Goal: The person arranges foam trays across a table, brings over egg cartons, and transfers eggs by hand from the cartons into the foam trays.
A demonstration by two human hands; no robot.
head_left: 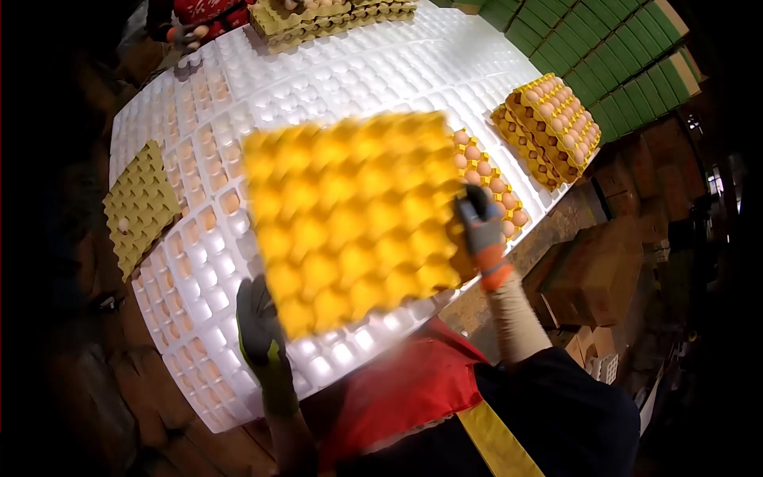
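Observation:
A yellow egg tray (354,222), slightly blurred, is held up over the white foam trays (350,358) with its bumpy face toward me. My right hand (483,230), in a grey and orange glove, grips its right edge. My left hand (261,322), in a dark glove, is at its lower left edge, the fingers partly behind it. Behind the held tray, partly covered, lies a yellow tray of brown eggs (494,184). Many white foam trays to the left hold brown eggs in their cups.
Stacked yellow trays with eggs (552,127) stand at the right edge. A greyish tray (141,208) with one egg lies left. More stacked trays (318,24) and a co-worker's gloved hand (187,37) are at the back. Green boxes (588,56) and cartons (592,270) stand right.

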